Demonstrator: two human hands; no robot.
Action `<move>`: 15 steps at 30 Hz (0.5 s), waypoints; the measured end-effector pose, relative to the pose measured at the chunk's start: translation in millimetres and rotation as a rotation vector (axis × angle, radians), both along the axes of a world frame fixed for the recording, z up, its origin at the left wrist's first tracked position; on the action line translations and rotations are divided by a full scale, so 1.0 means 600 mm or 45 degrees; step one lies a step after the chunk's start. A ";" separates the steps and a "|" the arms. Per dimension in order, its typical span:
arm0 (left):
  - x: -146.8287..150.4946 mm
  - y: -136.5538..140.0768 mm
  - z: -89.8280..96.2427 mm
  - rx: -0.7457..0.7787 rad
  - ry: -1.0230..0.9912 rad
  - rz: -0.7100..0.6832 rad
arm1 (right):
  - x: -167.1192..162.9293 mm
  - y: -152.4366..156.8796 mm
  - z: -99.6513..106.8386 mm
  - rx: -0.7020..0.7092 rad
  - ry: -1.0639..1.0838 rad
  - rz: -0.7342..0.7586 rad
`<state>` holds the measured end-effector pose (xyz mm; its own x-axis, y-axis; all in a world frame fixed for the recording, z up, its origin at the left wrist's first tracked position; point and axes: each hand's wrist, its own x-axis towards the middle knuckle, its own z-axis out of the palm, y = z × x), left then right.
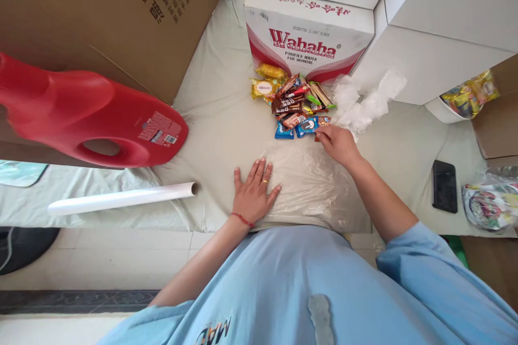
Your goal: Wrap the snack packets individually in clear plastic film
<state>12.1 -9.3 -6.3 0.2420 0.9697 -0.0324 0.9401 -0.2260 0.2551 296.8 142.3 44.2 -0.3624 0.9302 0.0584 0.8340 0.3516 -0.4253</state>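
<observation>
My left hand [254, 194] lies flat with fingers spread, at the left edge of a clear plastic bag [311, 183] laid out on the cloth-covered table. My right hand [338, 143] reaches to the near side of a pile of wrapped snacks [293, 102]. Thumb and forefinger are pinched on the right end of a blue snack packet [306, 127]; the fingers partly cover that end. Another blue packet [284, 131] lies to its left. Yellow packets [265, 88] sit at the pile's back left, and crumpled clear plastic [368, 102] lies to its right.
A Wahaba-type water carton marked Wahaha [309, 38] stands behind the snacks. To the left are a red detergent bottle [97, 118], a large cardboard box [121, 16] and a white roll [125, 198]. A phone [444, 186] and a white bowl [445, 110] of packets are right.
</observation>
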 end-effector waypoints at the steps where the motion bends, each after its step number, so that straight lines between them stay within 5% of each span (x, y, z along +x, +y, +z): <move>1: 0.000 0.000 0.000 0.004 -0.002 0.003 | -0.019 0.033 0.005 0.063 -0.055 -0.001; 7: 0.000 0.000 -0.001 0.008 -0.024 0.021 | -0.103 0.163 0.036 0.341 -0.245 0.074; 11: 0.000 0.001 0.001 0.009 -0.043 0.024 | -0.118 0.186 0.040 0.246 -0.335 0.391; 15: -0.001 0.001 0.002 0.009 -0.052 0.017 | -0.121 0.185 0.038 0.216 -0.420 0.443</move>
<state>11.4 -8.4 -5.1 0.2298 0.9731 -0.0158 0.9319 -0.2154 0.2919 224.1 253.3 67.2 -0.6737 0.7384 0.0284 0.7354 0.6738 -0.0722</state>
